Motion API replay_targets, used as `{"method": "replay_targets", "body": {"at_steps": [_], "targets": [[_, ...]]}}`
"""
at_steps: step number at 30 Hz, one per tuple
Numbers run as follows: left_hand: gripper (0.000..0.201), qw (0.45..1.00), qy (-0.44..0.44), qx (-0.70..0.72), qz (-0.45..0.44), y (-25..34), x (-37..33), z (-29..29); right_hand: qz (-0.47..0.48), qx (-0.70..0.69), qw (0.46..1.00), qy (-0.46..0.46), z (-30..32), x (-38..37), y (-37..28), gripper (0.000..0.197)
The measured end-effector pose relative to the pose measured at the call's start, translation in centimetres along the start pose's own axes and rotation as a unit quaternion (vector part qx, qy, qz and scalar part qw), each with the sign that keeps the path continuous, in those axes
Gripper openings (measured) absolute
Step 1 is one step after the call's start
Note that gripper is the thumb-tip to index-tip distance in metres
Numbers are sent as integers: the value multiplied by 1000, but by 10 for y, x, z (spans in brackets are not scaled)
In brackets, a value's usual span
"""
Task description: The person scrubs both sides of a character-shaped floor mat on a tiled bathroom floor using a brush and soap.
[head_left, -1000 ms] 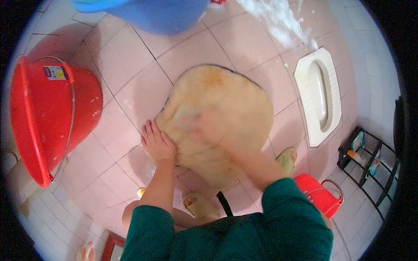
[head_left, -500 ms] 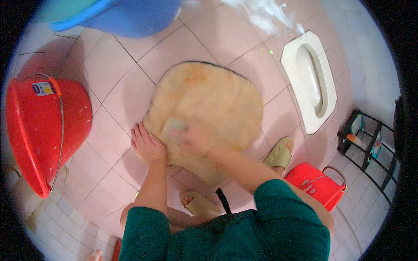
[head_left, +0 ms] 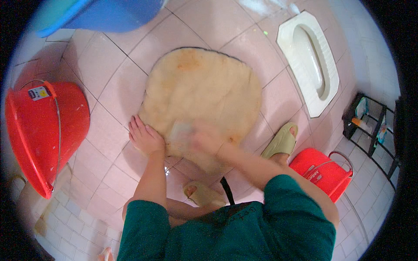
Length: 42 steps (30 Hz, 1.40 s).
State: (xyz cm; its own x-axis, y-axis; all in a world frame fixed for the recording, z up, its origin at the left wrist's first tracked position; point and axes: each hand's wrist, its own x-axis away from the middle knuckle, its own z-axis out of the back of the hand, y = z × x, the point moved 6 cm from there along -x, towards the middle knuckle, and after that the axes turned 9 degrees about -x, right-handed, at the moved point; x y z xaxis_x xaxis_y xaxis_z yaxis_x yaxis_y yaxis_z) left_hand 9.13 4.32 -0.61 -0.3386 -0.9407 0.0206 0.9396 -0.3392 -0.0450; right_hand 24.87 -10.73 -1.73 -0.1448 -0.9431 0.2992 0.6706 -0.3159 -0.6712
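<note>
A tan, rounded mat (head_left: 204,91) with a dark edge and rust-brown stains lies on the tiled floor in front of me. My left hand (head_left: 147,135) presses flat on its near left edge, fingers stretched out. Over the near part of the mat, my right hand (head_left: 205,138) is smeared by motion. A pale, roughly rectangular thing (head_left: 180,130) sits in its grip against the mat; blur hides its exact kind.
A large red bucket (head_left: 69,117) stands at left, and a blue tub (head_left: 117,17) at the far left. To the right are a white squat toilet (head_left: 311,65), a black rack (head_left: 370,124) with bottles and a smaller red bucket (head_left: 320,172). My slippered foot (head_left: 281,143) stands beside the mat.
The view has shifted, so the mat and toilet appear higher. My right hand and the pale thing have moved slightly rightward in the picture. My left hand stays on the mat's edge.
</note>
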Motion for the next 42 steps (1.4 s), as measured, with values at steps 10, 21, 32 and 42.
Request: {"method": "replay_targets", "body": {"at_steps": [10,21,32,42], "targets": [[55,1000,-20,-12,15,-2,0,1,-180,-23,974,134,78,23,17,56],[54,999,-31,-12,7,5,-1,-2,-239,83,943,216,162,55,138,52],[53,1000,-16,-10,15,-13,7,0,-64,45,996,49,125,-36,73,47],[54,998,22,46,24,-7,5,-2,40,-53,993,94,37,-69,-16,54]]}}
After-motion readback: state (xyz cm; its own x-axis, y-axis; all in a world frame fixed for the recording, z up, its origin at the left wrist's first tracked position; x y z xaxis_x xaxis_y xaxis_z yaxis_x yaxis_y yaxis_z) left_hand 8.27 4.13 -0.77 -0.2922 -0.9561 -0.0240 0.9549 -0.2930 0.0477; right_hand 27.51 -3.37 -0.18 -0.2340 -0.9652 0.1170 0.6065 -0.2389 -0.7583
